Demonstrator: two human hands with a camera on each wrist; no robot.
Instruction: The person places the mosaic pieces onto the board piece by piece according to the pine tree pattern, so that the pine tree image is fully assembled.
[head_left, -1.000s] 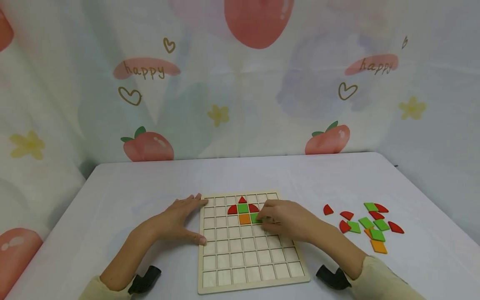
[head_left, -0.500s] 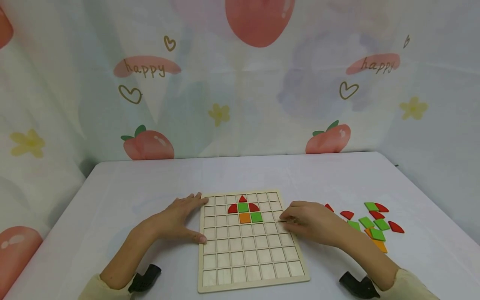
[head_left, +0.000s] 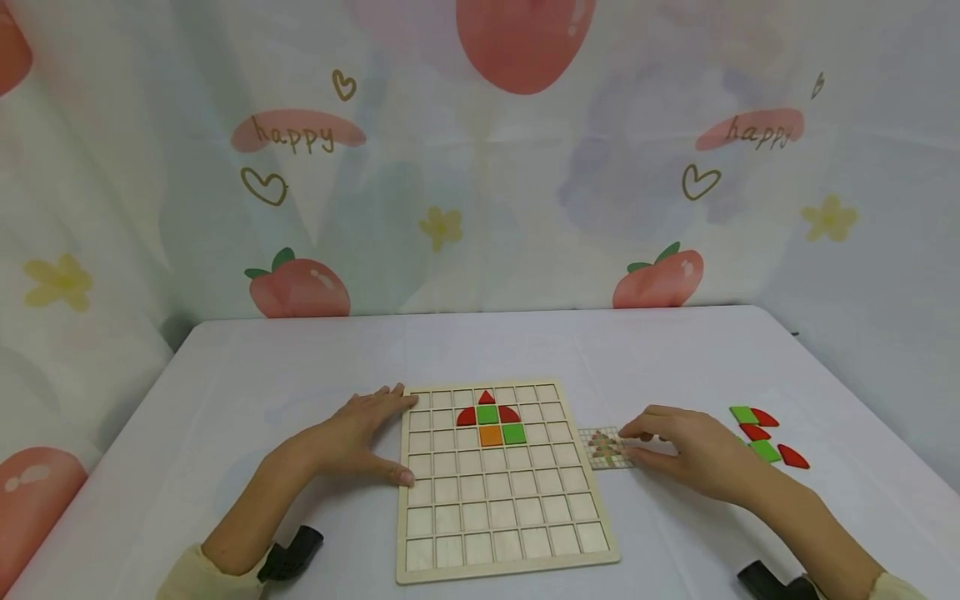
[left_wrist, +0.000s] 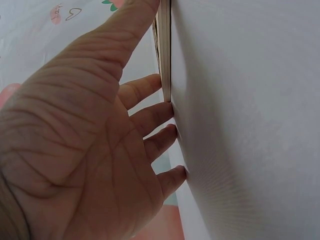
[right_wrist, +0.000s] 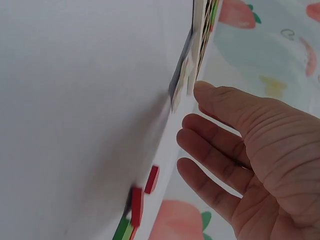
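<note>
A wooden grid board (head_left: 480,533) lies flat on the white table. Near its top sit a red triangle (head_left: 486,397), a green square (head_left: 487,414) between two red quarter-circles (head_left: 466,417), and an orange square (head_left: 491,435) beside another green square (head_left: 513,433). My left hand (head_left: 356,440) rests at the board's left edge, thumb and fingers spread; the left wrist view shows the fingertips (left_wrist: 167,109) against that edge. Just right of the board lies a small pattern card (head_left: 602,448). My right hand (head_left: 686,450) hovers over the card's right end, holding nothing, fingers loosely extended.
On the table at right are loose pieces, partly hidden by my right hand and forearm: green squares (head_left: 765,451) and red quarter-circles (head_left: 792,456). The right wrist view catches a red piece (right_wrist: 137,206) low on the table. A patterned curtain (head_left: 480,208) hangs behind the table.
My right hand has moved right, off the green square and away from the board, uncovering the pattern card and covering some loose pieces. My left hand has stayed at the board's left edge.
</note>
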